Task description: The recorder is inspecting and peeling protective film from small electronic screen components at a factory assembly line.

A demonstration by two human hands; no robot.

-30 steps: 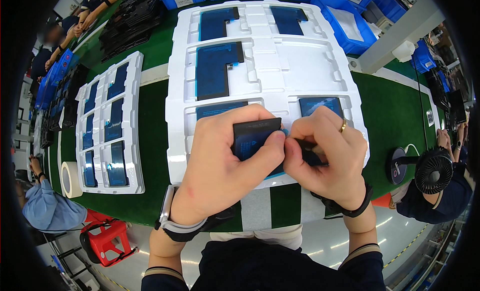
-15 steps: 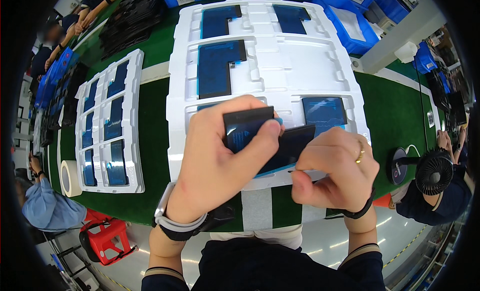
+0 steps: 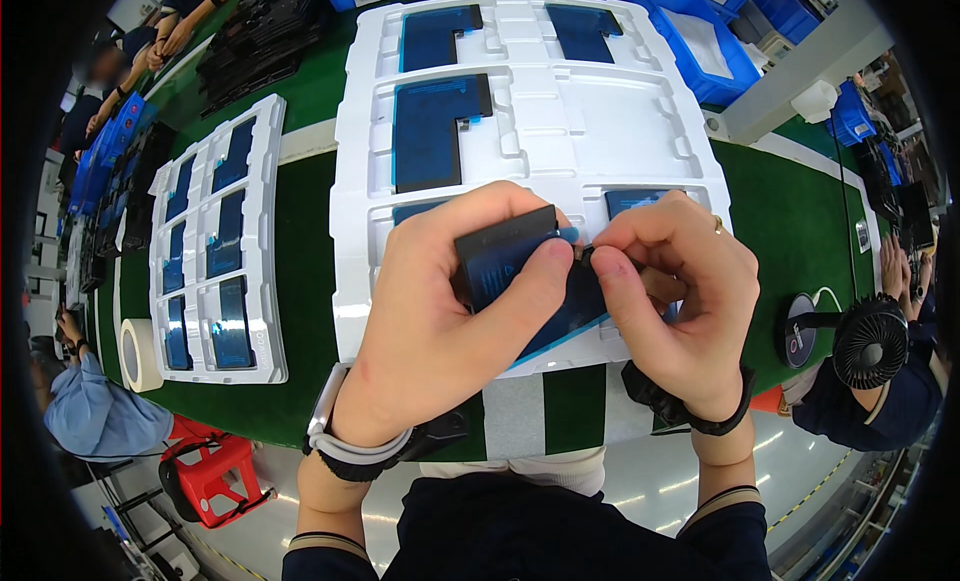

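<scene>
A flat, L-shaped battery point(image 3: 495, 264) with blue film and black edges is held above the front of a large white tray point(image 3: 620, 111). My left hand point(image 3: 425, 301) grips it, thumb across its face and fingers behind. At the battery's inner notch, my right hand point(image 3: 690, 301) pinches a small dark connector tab point(image 3: 584, 253) between thumb and forefinger. The other right fingers are curled. Similar batteries lie in the tray's pockets, among them a far-left battery point(image 3: 428, 39), a battery point(image 3: 428, 131) nearer me and a far-right battery point(image 3: 580, 33). My hands partly hide the front pockets.
To the left are a smaller white tray point(image 3: 265, 231) of batteries and a tape roll point(image 3: 140, 354). Black trays point(image 3: 262, 46) are stacked behind. A blue bin point(image 3: 700, 51), a post point(image 3: 800, 71) and a small fan point(image 3: 870, 341) stand to the right. Other people work at both sides.
My right hand has moved up and left from the battery's lower right edge to its notch, now pinching the tab there. My left hand has shifted slightly right, tilting the battery a little.
</scene>
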